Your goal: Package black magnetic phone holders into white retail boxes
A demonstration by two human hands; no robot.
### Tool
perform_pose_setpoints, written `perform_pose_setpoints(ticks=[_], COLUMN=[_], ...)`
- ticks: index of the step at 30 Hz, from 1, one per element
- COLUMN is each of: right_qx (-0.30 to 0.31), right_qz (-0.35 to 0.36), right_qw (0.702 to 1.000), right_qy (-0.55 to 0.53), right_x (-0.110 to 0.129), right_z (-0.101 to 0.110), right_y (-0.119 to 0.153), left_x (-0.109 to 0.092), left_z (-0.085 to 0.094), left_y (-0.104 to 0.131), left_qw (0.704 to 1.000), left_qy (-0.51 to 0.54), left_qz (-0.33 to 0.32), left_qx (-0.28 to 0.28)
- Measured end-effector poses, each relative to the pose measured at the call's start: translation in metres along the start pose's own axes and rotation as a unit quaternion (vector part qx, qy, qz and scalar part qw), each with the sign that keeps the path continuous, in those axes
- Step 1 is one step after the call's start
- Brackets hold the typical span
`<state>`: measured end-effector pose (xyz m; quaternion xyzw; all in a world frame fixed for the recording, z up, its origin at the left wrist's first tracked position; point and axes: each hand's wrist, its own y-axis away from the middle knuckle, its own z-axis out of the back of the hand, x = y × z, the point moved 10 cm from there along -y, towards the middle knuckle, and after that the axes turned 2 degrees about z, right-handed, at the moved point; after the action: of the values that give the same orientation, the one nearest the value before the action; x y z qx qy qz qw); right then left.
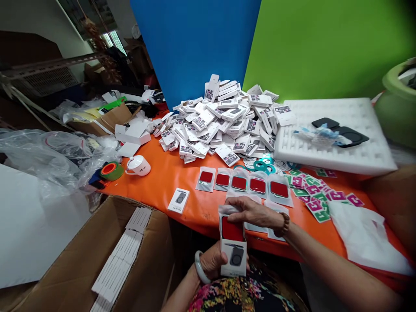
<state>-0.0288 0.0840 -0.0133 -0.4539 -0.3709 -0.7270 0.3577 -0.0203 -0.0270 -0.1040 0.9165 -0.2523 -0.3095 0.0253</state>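
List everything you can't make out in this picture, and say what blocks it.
All in the head view:
- Lower end of the red piece: hidden by the held box.
- Some fingertips of the left hand: hidden behind that box.
- Near end of the cardboard carton: cut off by the bottom edge.
- Green tub: cut off by the right edge.
- Small print on the heaped boxes: too small.
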Motion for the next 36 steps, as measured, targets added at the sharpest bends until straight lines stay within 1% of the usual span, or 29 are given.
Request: perform_pose_setpoints(ticks=[2,6,8,10,12,17,23,28,31,33,34,36], right_qx=[-0.005,-0.064,-0.068,-0.072,-0.073,-0.062,-0.075,-0.085,-0.105,-0.107,-0.098,-0.082], right_qz=[0.005,0.045,0.045,0.028,0.017,0.022,0.001,0.014,0.019,0.028,0.036,0.050], right_qw=[1.000,0.989,0.986,0.984,0.984,0.990,0.991,0.992,0.989,0.989,0.990,0.990], right_qy=[0.026,0.123,0.148,0.163,0.164,0.123,0.112,0.095,0.102,0.098,0.096,0.101], right_x=[-0.001,0.009,0.010,0.006,0.001,-0.007,-0.019,-0.027,-0.034,-0.036,-0.035,-0.033], right_z=[-0.003,0.003,0.002,0.003,0.001,-0.014,-0.019,-0.024,-0.029,-0.037,-0.043,-0.056], right_y=[0.004,0.013,0.015,0.017,0.018,0.020,0.026,0.037,0.042,0.043,0.043,0.044], left_x=[0.000,0.002,0.005,0.008,0.009,0.012,0.019,0.022,0.016,0.009,0.006,0.000], left_z=[-0.001,0.003,0.004,0.005,0.005,0.004,0.006,0.015,0.025,0.033,0.037,0.039], left_y=[0.002,0.003,0.003,0.002,0.002,0.000,0.000,-0.001,0.001,0.005,0.008,0.013], left_qw=[1.000,1.000,1.000,1.000,1.000,0.999,0.998,0.996,0.990,0.980,0.975,0.969], left_qy=[-0.008,-0.004,-0.005,-0.007,-0.007,0.008,0.017,-0.043,-0.102,-0.145,-0.164,-0.190], left_qz=[0.005,0.007,0.015,0.021,0.026,0.042,0.067,0.064,0.054,0.049,0.047,0.039], left_qx=[-0.002,-0.011,-0.012,-0.013,-0.011,-0.007,-0.008,-0.040,-0.084,-0.125,-0.140,-0.154])
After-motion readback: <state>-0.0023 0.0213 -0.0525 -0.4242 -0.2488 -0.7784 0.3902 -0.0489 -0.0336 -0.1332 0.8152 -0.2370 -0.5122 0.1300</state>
